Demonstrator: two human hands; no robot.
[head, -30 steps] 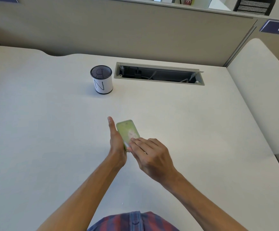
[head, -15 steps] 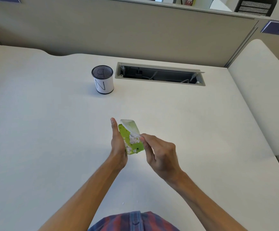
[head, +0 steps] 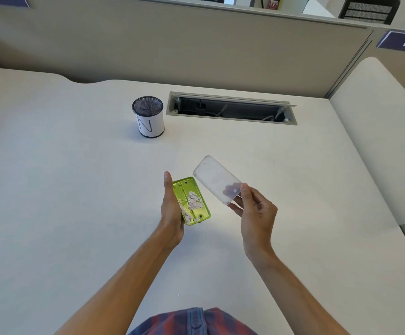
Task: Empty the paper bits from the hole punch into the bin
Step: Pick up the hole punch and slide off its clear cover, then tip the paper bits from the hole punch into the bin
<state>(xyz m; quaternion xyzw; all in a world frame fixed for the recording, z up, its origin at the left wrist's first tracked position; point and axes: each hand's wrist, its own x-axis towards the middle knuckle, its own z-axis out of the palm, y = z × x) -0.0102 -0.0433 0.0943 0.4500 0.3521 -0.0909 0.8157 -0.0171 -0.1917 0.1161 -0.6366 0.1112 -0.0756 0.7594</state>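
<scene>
My left hand (head: 172,211) is gripping the green hole punch (head: 191,200) underside-up above the desk (head: 63,189), long axis pointing away from me, paper bits (head: 193,203) piled inside, while my right hand (head: 257,213) pinches the clear cover (head: 214,177), bin (head: 149,119) well beyond.

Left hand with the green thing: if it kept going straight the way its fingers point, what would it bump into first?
The left hand points up the desk, toward the mesh cup bin. Bare desk lies between, so the bin looks like the first thing met, though it may pass just right of it; depth is unclear.
</scene>
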